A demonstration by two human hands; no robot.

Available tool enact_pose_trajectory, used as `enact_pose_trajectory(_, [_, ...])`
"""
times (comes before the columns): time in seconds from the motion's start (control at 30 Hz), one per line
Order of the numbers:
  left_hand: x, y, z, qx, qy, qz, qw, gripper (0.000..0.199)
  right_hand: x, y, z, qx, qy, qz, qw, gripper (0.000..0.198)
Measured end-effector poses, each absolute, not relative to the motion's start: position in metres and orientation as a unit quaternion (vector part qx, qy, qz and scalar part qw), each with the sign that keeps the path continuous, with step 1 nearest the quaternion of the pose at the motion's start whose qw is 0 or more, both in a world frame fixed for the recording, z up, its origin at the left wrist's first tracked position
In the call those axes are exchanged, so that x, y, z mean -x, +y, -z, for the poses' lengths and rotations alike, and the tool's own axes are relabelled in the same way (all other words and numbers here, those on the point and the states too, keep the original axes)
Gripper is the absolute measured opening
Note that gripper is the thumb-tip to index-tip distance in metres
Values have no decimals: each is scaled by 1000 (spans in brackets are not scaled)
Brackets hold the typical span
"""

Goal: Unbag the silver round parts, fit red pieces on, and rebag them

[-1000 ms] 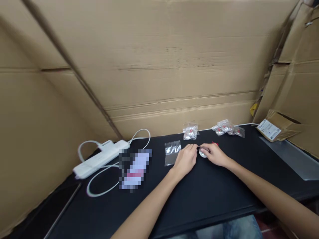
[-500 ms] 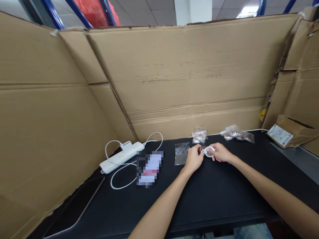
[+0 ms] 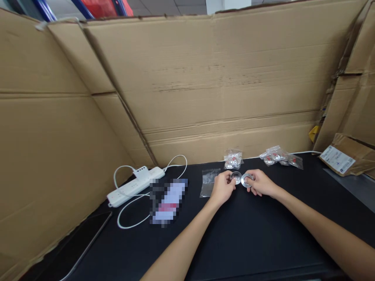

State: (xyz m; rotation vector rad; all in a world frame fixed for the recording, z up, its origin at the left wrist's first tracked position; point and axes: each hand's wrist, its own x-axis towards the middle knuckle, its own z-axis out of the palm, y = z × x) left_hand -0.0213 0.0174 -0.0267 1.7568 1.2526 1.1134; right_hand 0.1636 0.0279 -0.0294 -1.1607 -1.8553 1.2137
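Note:
My left hand point(image 3: 223, 187) pinches a round silvery metal piece point(image 3: 236, 176), shallow like a small dish, between thumb and fingers. A second silvery disc point(image 3: 247, 179) with a bright flat rim is gripped by my right hand point(image 3: 260, 182), its thumb lying over the middle. The two round pieces are held edge to edge above the black table point(image 3: 234, 234), and their rims seem to touch. Just left of my left hand lies a flat clear plastic bag point(image 3: 208, 182), partly behind the hand. What exactly the discs are, I cannot tell.
Behind my hands lie small clear packets with silvery pieces point(image 3: 233, 159) and more packets point(image 3: 277, 156). Leftward are a white power strip point(image 3: 136, 186), cables, a pixelated phone-like shape point(image 3: 170, 201) and a dark tablet point(image 3: 82, 242). A cardboard box point(image 3: 345, 154) stands right; cardboard walls point(image 3: 205, 78) enclose the table.
The disc in my left hand has turned so its round face shows, and the right one now shows a wider rim. The camera view has tipped slightly downward.

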Motion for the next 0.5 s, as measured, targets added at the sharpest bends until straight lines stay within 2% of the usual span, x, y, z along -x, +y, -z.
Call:
enact_pose_trajectory(0.2, [19, 14, 19, -637, 501, -438, 390, 10, -156, 28, 37, 415, -666, -466, 408, 31])
enact_pose_trajectory(0.33, [16, 12, 17, -604, 473, -463, 443, 13, -153, 23, 36, 414, -670, -448, 422, 31])
enact_pose_trajectory(0.5, [8, 3, 13, -555, 400, -451, 573, 24, -155, 21, 29, 434, -674, -434, 411, 32])
